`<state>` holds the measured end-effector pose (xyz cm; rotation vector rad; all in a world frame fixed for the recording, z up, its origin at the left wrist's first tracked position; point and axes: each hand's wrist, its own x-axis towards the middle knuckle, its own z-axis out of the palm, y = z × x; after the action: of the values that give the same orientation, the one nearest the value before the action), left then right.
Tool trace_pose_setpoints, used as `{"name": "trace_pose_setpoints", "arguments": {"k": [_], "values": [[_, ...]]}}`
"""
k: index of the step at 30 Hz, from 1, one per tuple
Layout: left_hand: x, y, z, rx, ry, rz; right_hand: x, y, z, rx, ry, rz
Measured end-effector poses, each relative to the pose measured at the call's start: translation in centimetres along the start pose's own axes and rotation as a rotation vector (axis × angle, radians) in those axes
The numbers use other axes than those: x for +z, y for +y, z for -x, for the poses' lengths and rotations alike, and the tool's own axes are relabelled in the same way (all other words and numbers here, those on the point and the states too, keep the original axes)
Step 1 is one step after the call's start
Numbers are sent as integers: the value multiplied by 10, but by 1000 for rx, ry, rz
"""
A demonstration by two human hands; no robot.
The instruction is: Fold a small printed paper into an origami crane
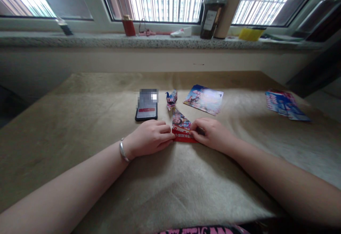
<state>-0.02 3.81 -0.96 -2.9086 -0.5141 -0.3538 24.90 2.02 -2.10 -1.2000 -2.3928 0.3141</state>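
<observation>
Between my hands a printed sheet of paper (pixel 183 136) lies on the table, partly folded, with a red strip along its near edge and a triangular picture part above. My left hand (pixel 150 137), a silver bangle on its wrist, rests flat with its fingertips on the sheet's left edge. At the right edge my right hand (pixel 209 132) pinches the paper between thumb and curled fingers. Just beyond the sheet stands a small folded paper crane (pixel 172 99) in blue and pink. A black phone (pixel 147 106) with its screen lit lies beyond my left hand.
A stack of printed square sheets (pixel 204 100) lies behind my right hand. More printed leaflets (pixel 287 106) are fanned out at the far right of the cloth-covered table (pixel 101 95). On the stone windowsill (pixel 98 41) stand a red container (pixel 129 26), a dark lidded jar (pixel 210 19) and a yellow item (pixel 252 33).
</observation>
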Motion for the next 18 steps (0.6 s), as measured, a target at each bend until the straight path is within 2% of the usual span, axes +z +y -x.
{"name": "trace_pose_setpoints", "arguments": {"k": [4, 11, 15, 18], "values": [[1, -1, 0, 3, -23, 42, -3, -1, 2, 80, 59, -25], [1, -1, -1, -28, 48, 154, -11, 1, 4, 316, 129, 9], [3, -1, -2, -19, 71, 205, -12, 2, 3, 347, 123, -75], [3, -1, -2, -23, 95, 219, -11, 2, 3, 354, 106, -229]]}}
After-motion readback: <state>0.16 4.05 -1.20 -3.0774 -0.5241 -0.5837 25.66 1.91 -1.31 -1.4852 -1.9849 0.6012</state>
